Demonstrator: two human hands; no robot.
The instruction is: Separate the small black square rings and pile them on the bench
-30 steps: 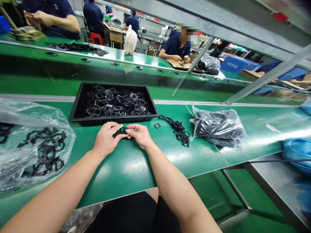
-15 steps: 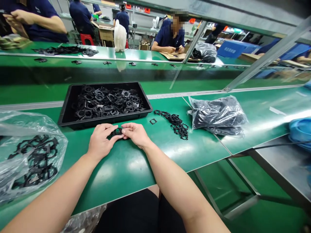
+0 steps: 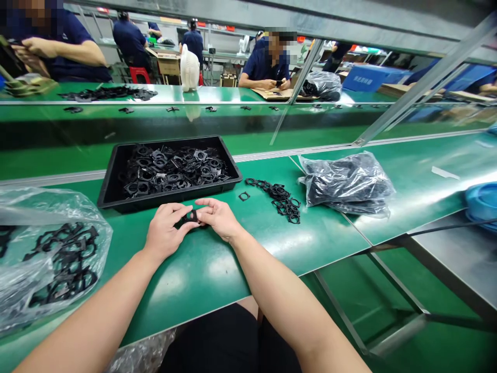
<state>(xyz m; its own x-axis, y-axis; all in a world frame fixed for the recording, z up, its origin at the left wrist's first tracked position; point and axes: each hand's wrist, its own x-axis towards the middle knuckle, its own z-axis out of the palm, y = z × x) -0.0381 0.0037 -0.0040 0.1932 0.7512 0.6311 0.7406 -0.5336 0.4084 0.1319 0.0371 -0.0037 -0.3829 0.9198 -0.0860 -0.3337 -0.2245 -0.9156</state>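
Observation:
Between both hands, just in front of the black tray, is a small black plastic part with a round opening point(image 3: 191, 216). My left hand point(image 3: 166, 230) pinches its left side between thumb and fingers. On the right side, the thumb and index finger of my right hand point(image 3: 218, 218) grip the same part, its other fingers stretched out. Fingers cover much of the part. The black tray point(image 3: 171, 199) holds a heap of similar black parts point(image 3: 174, 171). To the right, a single black ring frame point(image 3: 244, 196) lies apart from a loose pile of black rings point(image 3: 285, 199).
A clear bag of black parts point(image 3: 66, 259) lies open at left. A filled plastic bag point(image 3: 345, 181) rests at right. Beyond the tray runs a green conveyor belt point(image 3: 155, 122) with spaced black parts. A slanted metal post point(image 3: 423, 85) rises at right. Co-workers sit across the line.
The view has shifted slightly. Both hands stay on the black part, which has turned a little between the fingers. The tray and piles stay in place on the table.

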